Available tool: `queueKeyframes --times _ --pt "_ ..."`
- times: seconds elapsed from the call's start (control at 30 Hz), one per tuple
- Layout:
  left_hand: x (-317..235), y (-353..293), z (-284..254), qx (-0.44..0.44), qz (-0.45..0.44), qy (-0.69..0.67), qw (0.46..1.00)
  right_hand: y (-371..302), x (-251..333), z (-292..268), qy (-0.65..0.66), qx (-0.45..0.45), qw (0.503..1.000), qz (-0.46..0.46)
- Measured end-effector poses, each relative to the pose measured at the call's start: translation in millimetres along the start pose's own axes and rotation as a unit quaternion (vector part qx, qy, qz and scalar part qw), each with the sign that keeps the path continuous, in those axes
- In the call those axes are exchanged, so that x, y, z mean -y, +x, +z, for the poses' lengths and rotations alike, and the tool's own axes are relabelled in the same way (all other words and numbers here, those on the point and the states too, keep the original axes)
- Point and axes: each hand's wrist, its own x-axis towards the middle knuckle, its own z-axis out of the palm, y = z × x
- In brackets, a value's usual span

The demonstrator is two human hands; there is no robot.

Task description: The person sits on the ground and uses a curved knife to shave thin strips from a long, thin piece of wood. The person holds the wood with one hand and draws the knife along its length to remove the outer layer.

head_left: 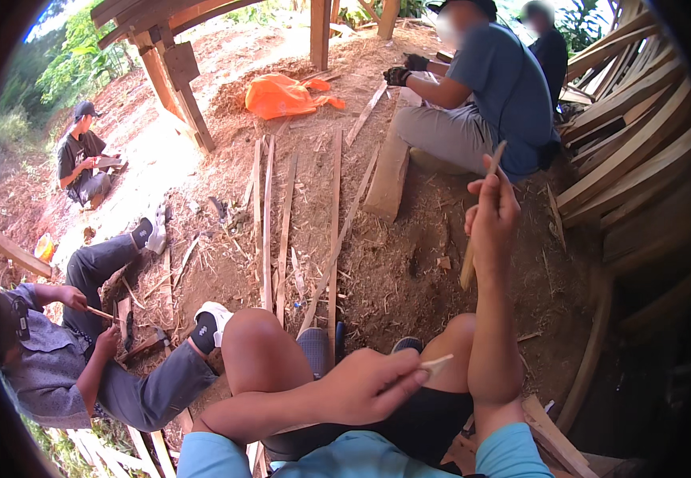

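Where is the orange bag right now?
Upper head view, left of centre: the orange bag lies on the dirt, just beyond the long wooden strips.

No lettering or numbers can be read.

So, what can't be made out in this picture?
All in the head view:
1. The pale piece: gripped end hidden by the left hand.
2. The stick: middle covered by the right hand.
3. The wood pile: right side cut off by the dark fisheye rim.
4. The far-left seated person: held item too small to identify.
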Motion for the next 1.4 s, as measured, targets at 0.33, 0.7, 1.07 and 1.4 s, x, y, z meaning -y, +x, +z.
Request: queueKeyframes --times 0.33,0.7,1.07,1.4 --pt "-1 -10 -84 -0.271 -0.084 -0.239 0.929 -72 13 18 -0.046 0.294 0.924 -0.239" --pt "-6 -6 -67 -0.246 -0.115 -0.233 0.934 -86 22 29 -0.021 0.316 0.908 -0.276" --pt "-8 0 -30 -0.117 -0.087 -0.208 0.967 -62 -2 37 0.033 0.092 0.989 -0.11" --pt "6 0 -60 -0.272 0.006 -0.292 0.917 -83 17 25 0.014 0.239 0.924 -0.297"
